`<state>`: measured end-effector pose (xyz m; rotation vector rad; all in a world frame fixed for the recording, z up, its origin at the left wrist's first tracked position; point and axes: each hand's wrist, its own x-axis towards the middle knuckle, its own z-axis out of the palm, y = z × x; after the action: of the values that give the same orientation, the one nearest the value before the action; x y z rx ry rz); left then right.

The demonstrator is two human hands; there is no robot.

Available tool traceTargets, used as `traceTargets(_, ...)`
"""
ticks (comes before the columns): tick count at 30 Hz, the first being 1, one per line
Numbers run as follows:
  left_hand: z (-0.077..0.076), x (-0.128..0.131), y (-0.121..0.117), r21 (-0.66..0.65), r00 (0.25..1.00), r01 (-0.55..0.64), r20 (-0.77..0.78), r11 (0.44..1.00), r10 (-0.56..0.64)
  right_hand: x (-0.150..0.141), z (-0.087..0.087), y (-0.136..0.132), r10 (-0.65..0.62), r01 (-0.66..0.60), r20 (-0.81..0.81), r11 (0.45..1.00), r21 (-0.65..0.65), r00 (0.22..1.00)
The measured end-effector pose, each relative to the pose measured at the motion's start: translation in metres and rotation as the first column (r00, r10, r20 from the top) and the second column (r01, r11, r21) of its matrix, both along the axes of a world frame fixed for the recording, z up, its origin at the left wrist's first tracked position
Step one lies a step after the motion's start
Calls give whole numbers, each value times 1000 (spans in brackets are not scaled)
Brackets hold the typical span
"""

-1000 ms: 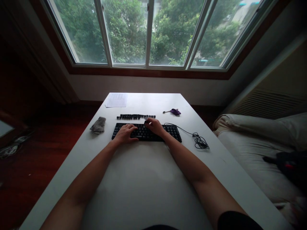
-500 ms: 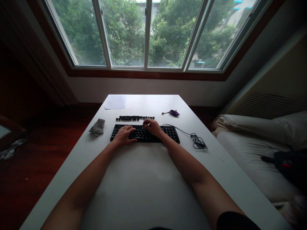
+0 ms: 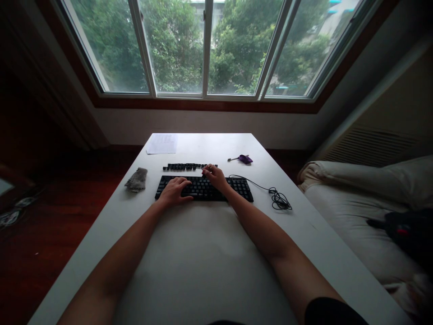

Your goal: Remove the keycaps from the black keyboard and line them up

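Note:
A black keyboard lies across the white table. My left hand rests on its left part, fingers spread and thumb stretched along the front edge. At the keyboard's back edge, my right hand has its fingertips pinched together. Something small and dark shows at those fingertips, too small to make out. Just behind the keyboard, loose black keycaps stand in a row, and my right hand covers part of the row's right end.
A grey cloth lies left of the keyboard. To the right is a coiled black cable. Farther back are a small brush beside a purple object, and a paper sheet. A padded seat flanks the table's right side.
My right hand has risen slightly and moved back toward the keycap row, fingers still pinched. My left hand stays in place on the keyboard.

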<state>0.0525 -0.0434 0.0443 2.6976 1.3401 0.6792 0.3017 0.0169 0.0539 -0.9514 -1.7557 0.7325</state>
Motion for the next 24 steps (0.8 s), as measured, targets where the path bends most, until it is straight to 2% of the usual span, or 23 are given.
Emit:
traceTargets(6, 0, 0, -1, -4, 1000, -6, -4, 1000, 6, 3, -10, 3, -73, 65, -74, 992, -105, 995)
traceTargets(12, -1, 0, 0, 2, 1000, -6, 6, 1000, 6, 6, -15, 5, -155, 153, -20, 986, -72, 988)
traceTargets(18, -1, 0, 0, -2, 1000, -3, 18, 1000, 3, 6, -14, 3, -150, 149, -4, 982, -114, 989)
traceTargets(24, 1, 1, -1, 8, 999, 0, 42, 1000, 0, 7, -19, 10, -119, 97, -87, 970, -224, 989)
